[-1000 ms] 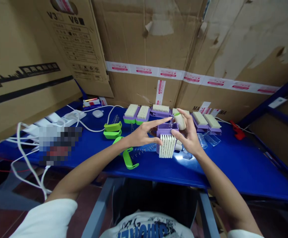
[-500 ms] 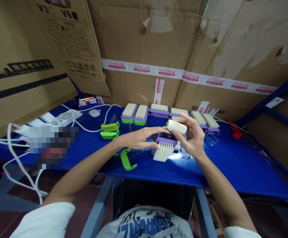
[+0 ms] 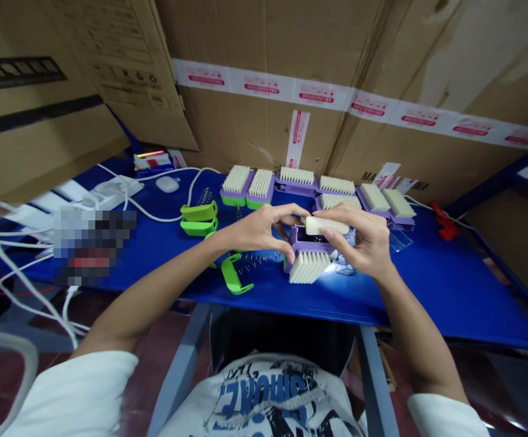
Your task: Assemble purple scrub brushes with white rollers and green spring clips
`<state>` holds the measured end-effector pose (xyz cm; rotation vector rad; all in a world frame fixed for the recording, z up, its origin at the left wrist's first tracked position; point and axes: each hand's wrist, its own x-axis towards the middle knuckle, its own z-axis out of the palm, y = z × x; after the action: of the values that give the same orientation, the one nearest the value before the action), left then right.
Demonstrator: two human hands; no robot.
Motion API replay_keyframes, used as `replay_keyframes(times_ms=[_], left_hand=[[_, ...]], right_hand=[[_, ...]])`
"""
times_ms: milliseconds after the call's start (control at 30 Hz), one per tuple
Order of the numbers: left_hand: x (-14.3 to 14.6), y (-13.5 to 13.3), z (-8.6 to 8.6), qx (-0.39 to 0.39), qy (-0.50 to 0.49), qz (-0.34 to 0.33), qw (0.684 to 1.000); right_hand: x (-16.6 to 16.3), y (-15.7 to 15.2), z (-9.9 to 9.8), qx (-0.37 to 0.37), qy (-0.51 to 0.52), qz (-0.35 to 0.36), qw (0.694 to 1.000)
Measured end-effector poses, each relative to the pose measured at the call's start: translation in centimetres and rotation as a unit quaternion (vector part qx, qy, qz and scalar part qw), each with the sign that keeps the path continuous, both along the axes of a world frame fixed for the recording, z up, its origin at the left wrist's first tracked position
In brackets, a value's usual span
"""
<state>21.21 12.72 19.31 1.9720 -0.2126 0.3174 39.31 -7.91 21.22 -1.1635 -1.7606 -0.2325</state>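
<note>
A purple scrubbing brush (image 3: 314, 247) with cream bristles is tilted toward me near the table's front edge, its hollow body facing up. My left hand (image 3: 264, 227) grips its left side, thumb near the bristles and fingers behind the body. Just above the hollow, my right hand (image 3: 366, 233) pinches a cream ribbed block (image 3: 325, 226) between thumb and fingers. A dark coil, partly hidden, shows inside the hollow. Clear plastic pieces (image 3: 346, 262) lie beside the brush. To the left are a green curved handle (image 3: 232, 276) and loose metal springs (image 3: 252, 261).
Several finished-looking brushes (image 3: 295, 176) stand bristles up along the cardboard wall (image 3: 255, 133). Two green handles (image 3: 199, 220) lie left of the springs. Further left are a white mouse (image 3: 167, 184), a power strip (image 3: 118, 191) and cables. A red object (image 3: 446, 224) lies at right.
My right hand has turned the cream block so its ribbed side shows, and lowered it closer to the brush's hollow. My left hand still holds the brush. The camera view has shifted slightly.
</note>
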Motion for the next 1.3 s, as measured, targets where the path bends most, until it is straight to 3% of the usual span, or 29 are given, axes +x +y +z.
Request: replay_keyframes(times_ms=[200,467,667,967,1300], left_hand=[[0.2,-0.2,-0.6,0.014,-0.026,0.012,1.000],[0.4,0.0,-0.5,0.007,-0.023,0.003,1.000],[0.4,0.1,-0.4,0.006,-0.039,0.008,0.999],[0.4,0.0,0.1,0.030,-0.034,-0.013,0.999],[0.5,0.3,0.1,0.006,-0.037,-0.018,0.999]], right_hand=[[-0.3,0.3,-0.4,-0.021,-0.012,0.010,1.000],[-0.8,-0.2,0.6,-0.077,0.000,-0.004,0.997],[-0.9,0.2,-0.2,-0.074,0.036,-0.047,0.996],[-1.1,-0.7,2.0,-0.069,-0.001,-0.014,0.997],[-2.1,-0.4,1.5,-0.089,0.015,-0.062,0.994]])
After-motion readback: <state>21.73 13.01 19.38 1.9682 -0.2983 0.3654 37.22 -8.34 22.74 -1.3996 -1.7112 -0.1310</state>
